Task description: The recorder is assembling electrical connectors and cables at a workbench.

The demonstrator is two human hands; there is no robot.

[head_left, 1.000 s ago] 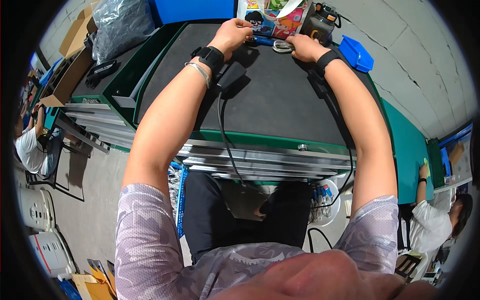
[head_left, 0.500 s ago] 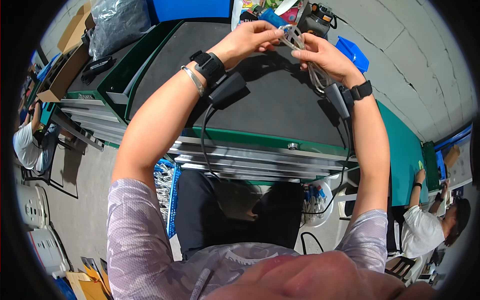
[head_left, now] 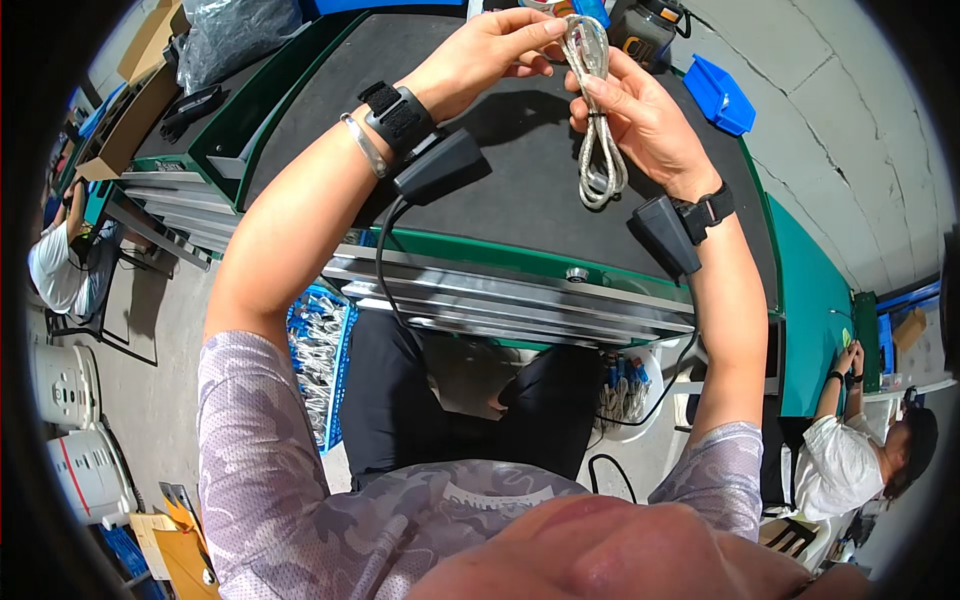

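A bundled cable [head_left: 588,60] in a clear silvery jacket hangs folded in long loops above the far part of the dark bench mat. A dark tie wraps its middle. My right hand [head_left: 640,115] grips the bundle near that tie, thumb across the front. At the upper loops, my left hand [head_left: 505,45] pinches the cable's edge between thumb and forefinger, the other fingers curled beneath. The lower loops dangle free beside my right palm. Each wrist wears a black strap with a black box; the left box [head_left: 443,165] and the right box [head_left: 664,233] trail black leads.
A blue bin [head_left: 718,95] and a dark bottle [head_left: 645,30] stand at the back right. A grey plastic bag [head_left: 235,45] lies far left. Below the bench are a blue basket [head_left: 347,375] of cables and a white tub [head_left: 652,390]. Co-workers sit at both sides.
The cable bundle has turned from a slant to nearly upright, its lower loops now hanging in view. Both hands have moved slightly farther out, still at the cable.
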